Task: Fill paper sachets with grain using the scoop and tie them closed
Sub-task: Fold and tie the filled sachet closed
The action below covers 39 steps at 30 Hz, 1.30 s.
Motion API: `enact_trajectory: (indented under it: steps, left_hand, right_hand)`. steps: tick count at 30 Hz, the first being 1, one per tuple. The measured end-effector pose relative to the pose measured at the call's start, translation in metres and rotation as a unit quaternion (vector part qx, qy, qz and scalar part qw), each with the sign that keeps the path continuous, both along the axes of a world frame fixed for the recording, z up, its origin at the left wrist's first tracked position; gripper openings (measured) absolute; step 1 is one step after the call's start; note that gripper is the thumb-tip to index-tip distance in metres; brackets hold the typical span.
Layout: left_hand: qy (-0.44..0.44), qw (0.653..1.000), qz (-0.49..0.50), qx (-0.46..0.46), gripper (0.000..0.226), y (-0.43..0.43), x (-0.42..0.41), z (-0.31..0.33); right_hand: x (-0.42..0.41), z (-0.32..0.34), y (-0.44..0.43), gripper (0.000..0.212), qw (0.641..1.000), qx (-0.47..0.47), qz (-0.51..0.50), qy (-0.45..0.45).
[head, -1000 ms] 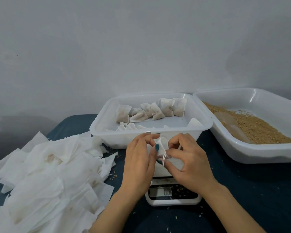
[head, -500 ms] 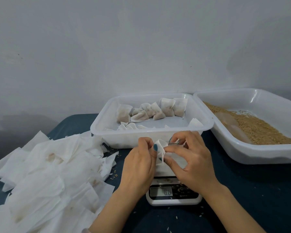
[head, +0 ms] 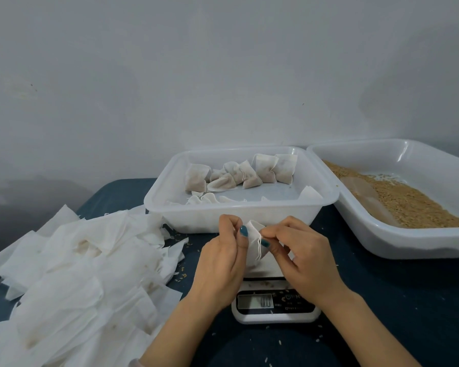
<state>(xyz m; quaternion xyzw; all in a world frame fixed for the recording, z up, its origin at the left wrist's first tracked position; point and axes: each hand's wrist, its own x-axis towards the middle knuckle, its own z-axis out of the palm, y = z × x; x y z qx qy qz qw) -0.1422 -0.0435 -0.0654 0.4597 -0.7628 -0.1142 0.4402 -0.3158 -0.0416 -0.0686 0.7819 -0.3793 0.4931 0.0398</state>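
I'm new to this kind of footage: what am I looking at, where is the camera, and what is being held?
There is no machine: a person works with bare hands, and the single camera sits on their head, looking forward and down. The left hand and right hand both pinch a small white sachet near its top, over a kitchen scale. Behind it, a white tray holds filled sachets. To the right, a second tray holds grain with a scoop lying in it. On the left lies a pile of empty paper sachets.
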Motion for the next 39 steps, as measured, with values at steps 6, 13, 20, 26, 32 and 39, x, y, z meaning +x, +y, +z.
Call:
enact_trajectory:
  steps: [6, 13, 20, 26, 32, 39]
  left_hand:
    - [0.008, 0.999, -0.024, 0.027, 0.015, -0.002, 0.001, -0.001]
    - [-0.051, 0.996, -0.064, 0.029, 0.057, -0.001, 0.007, 0.004]
    - [-0.071, 0.986, -0.128, 0.079, 0.056, -0.006, 0.006, 0.008]
    - [-0.054, 0.988, -0.119, 0.078, 0.018, -0.005, 0.008, 0.01]
    - [-0.087, 0.99, -0.098, 0.059, 0.038, -0.008, 0.008, 0.008]
    - [-0.01, 0.97, -0.186, 0.156, 0.049, -0.004, 0.015, 0.018]
  right_hand:
    - [0.003, 0.003, 0.001, 0.022, 1.0, 0.022, 0.01, -0.007]
    - [0.001, 0.004, 0.001, 0.02, 0.999, 0.012, 0.022, -0.047]
    - [0.0, 0.008, 0.003, 0.016, 0.998, -0.049, 0.026, -0.03]
    - [-0.001, 0.009, 0.005, 0.012, 0.996, -0.089, -0.006, 0.019]
    - [0.0, 0.01, 0.004, 0.008, 0.994, -0.098, -0.031, 0.027]
    - [0.003, 0.013, 0.006, 0.009, 0.994, -0.106, -0.006, 0.019]
